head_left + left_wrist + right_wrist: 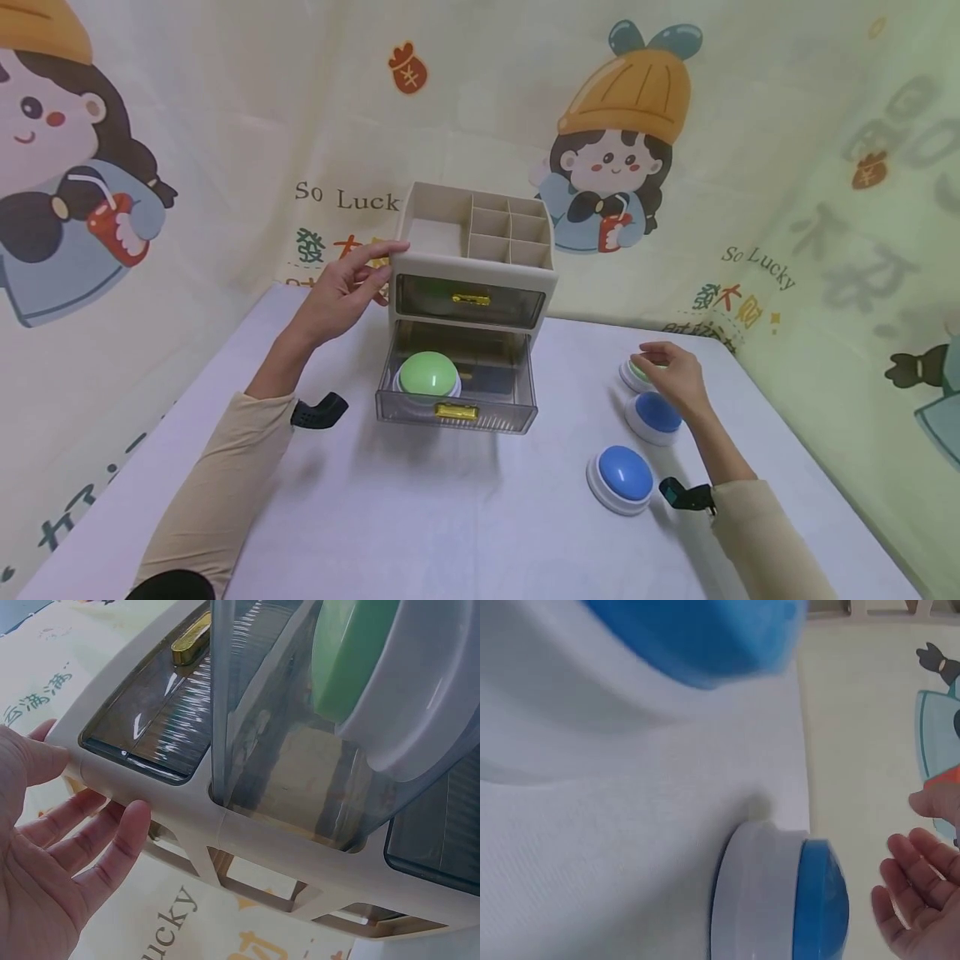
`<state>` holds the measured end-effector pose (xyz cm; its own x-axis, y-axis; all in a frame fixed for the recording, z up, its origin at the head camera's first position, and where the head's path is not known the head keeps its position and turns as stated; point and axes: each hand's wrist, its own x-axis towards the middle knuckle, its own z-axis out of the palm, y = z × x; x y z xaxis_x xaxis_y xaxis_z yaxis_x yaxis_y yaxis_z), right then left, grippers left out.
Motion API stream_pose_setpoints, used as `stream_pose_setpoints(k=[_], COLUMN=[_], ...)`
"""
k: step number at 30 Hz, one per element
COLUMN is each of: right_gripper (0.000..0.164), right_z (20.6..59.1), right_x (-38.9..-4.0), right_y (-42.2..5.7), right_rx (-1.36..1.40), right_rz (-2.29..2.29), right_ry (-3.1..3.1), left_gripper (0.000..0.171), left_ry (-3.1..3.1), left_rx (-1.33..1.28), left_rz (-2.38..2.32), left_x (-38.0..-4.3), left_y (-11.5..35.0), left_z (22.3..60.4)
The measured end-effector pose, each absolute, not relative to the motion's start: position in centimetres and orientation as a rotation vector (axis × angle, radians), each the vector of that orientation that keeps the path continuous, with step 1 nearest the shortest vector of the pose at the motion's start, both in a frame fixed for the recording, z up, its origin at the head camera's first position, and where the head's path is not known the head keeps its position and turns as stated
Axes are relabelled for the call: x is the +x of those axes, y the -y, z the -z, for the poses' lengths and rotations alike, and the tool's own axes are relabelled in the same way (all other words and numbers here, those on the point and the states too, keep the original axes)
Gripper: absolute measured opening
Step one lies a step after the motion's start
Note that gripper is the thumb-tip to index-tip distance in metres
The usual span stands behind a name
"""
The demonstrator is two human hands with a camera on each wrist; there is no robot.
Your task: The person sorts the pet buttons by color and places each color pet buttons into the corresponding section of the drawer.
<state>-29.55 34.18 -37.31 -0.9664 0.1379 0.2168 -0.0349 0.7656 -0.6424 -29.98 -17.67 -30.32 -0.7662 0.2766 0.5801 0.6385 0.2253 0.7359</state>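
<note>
A small desktop drawer cabinet (474, 265) stands at the back of the table, its lower drawer (498, 407) pulled out with a green domed push button (427, 373) inside. My left hand (341, 292) touches the cabinet's upper left edge; in the left wrist view its thumb meets the corner and the other fingers lie loosely beside the side wall. On the right, my right hand (673, 379) hovers over a second green button (637, 379), partly covering it. Its fingers are relaxed, with nothing between them in the right wrist view. Whether it touches that button is hidden.
Two blue push buttons, one in the middle (657, 414) and one nearer (624, 475), sit on the white table (465, 533) in front of the far green one. Open compartments (498, 233) top the cabinet. A printed cloth (480, 100) hangs behind.
</note>
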Motion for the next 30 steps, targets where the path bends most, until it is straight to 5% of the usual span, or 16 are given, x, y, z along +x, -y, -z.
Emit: stream_pose_setpoints(k=[30], right_gripper=[0.078], right_z=[39.5], right_x=[-31.2], right_y=[-38.1], right_rx=[-0.113], right_rz=[-1.274], right_ry=[2.799], left_gripper=[0.041], left_ry=[2.171], left_rx=[-0.87], left_rz=[1.549], left_x=[-30.2], left_y=[17.7], left_z=[30.7])
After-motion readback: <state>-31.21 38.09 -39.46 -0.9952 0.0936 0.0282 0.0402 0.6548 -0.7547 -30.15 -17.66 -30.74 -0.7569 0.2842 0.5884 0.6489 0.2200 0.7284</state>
